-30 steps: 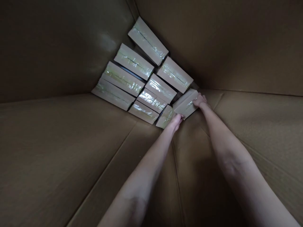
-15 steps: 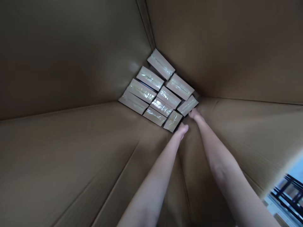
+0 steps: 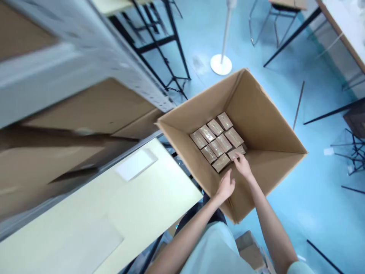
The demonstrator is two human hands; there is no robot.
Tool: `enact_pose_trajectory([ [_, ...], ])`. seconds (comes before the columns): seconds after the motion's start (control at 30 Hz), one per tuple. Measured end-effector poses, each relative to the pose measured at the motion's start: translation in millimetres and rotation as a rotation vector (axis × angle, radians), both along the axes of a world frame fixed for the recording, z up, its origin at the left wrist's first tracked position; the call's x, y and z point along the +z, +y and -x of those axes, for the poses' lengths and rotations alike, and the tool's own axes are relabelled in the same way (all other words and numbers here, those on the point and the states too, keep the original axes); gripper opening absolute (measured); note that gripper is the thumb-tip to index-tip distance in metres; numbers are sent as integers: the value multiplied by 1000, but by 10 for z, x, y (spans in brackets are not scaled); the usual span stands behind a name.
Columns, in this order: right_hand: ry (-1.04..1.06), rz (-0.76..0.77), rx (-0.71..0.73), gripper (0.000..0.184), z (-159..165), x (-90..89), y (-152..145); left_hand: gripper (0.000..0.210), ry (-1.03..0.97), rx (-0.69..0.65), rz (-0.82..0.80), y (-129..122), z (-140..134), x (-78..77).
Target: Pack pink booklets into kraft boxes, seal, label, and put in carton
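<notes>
Below me stands a large open cardboard carton [image 3: 273, 133], with several small taped cardboard boxes [image 3: 224, 142] packed in rows at its bottom. My left hand [image 3: 226, 186] is inside the carton at its near side, fingers stretched out and holding nothing. To the right of it, my right hand [image 3: 242, 165] hangs over the carton's inside with fingers apart, also holding nothing. In the picture its fingertips overlap the nearest right small box [image 3: 236, 152]; I cannot tell whether they touch it.
A pale table [image 3: 137, 205] with a white rectangular piece [image 3: 136, 164] lies to the left. Behind it is a metal shelf [image 3: 128, 72] holding cardboard boxes [image 3: 94, 110]. A white stand base [image 3: 221, 64] stands on the blue floor [image 3: 322, 182]. More cardboard boxes [image 3: 251, 253] lie near my feet.
My head has drawn up and back out of the carton, so its rim and the room now show. Both hands have risen from the small boxes at the bottom.
</notes>
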State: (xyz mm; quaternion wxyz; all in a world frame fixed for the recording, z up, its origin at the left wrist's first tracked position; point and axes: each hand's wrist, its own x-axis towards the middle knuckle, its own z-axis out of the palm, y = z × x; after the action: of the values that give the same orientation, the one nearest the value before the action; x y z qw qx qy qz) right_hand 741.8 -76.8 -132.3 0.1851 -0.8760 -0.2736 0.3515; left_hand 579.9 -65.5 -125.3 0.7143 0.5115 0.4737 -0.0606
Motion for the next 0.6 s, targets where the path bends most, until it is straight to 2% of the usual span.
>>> enact_pose_trajectory([
  [0.07, 5, -192, -34, 59, 279, 461, -76, 59, -162, 51, -82, 32, 364, 383],
  [0.13, 48, -299, -24, 62, 625, 854, -134, 51, -254, 135, -113, 70, 779, 718],
  [0.23, 100, -381, 77, 61, 1250, 1297, -130, 39, -287, 280, -201, 119, 1514, 1162],
  [0.33, 116, -438, 257, 60, 1981, 1631, -43, 31, -256, 471, -355, 73, 2393, 1589],
  [0.43, 176, -467, 453, 62, 2761, 1914, 5, 32, -201, 694, -476, -167, 3334, 1974],
  [0.5, 227, -477, 554, 61, 3265, 2070, -23, 34, -175, 858, -526, -435, 3915, 2165],
  [0.6, 295, -491, 649, 57, 3947, 2228, -143, 36, -137, 1124, -579, -919, 4622, 2315],
])
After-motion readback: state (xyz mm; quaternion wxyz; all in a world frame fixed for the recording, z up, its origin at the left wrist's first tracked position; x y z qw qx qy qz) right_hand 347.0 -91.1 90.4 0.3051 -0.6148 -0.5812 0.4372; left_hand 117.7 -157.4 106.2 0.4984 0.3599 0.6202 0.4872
